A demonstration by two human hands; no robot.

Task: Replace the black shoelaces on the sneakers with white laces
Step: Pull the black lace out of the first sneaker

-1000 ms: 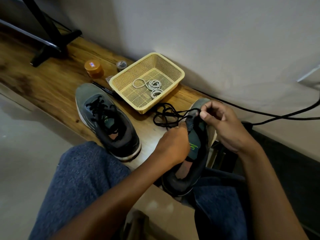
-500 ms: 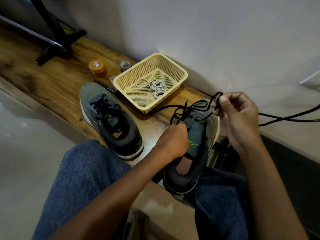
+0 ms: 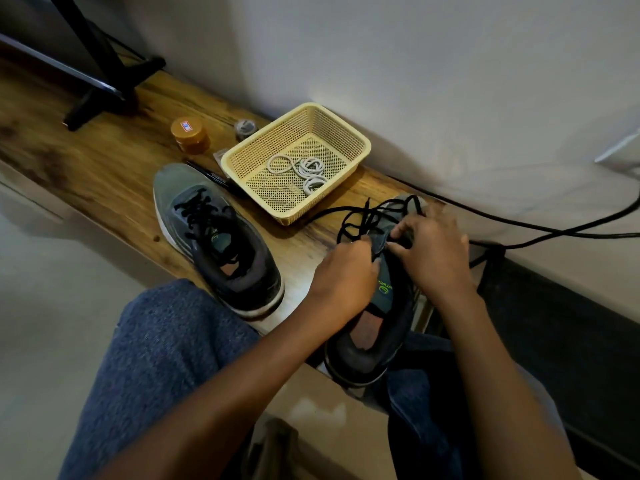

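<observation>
A grey sneaker [image 3: 375, 327] lies at the bench's front edge, its heel toward me. My left hand [image 3: 343, 275] grips its left side by the tongue. My right hand [image 3: 433, 251] has its fingers curled on the black lace [image 3: 360, 216] over the eyelets. Loose black loops spill from the toe toward the basket. The second grey sneaker [image 3: 214, 237] stands to the left, laced in black. Coiled white laces [image 3: 304, 169] lie in the yellow basket [image 3: 353, 136].
The wooden bench [image 3: 104, 161] runs along a white wall. An orange-lidded jar [image 3: 189, 135], a small grey roll [image 3: 246, 128] and a black pen [image 3: 211, 175] lie behind the left shoe. A black stand [image 3: 104, 74] is far left. A black cable [image 3: 554, 230] trails right.
My right hand, which was raised and pulling the black lace up to the right, has come back down onto the eyelets. The freed lace now lies slack over the toe.
</observation>
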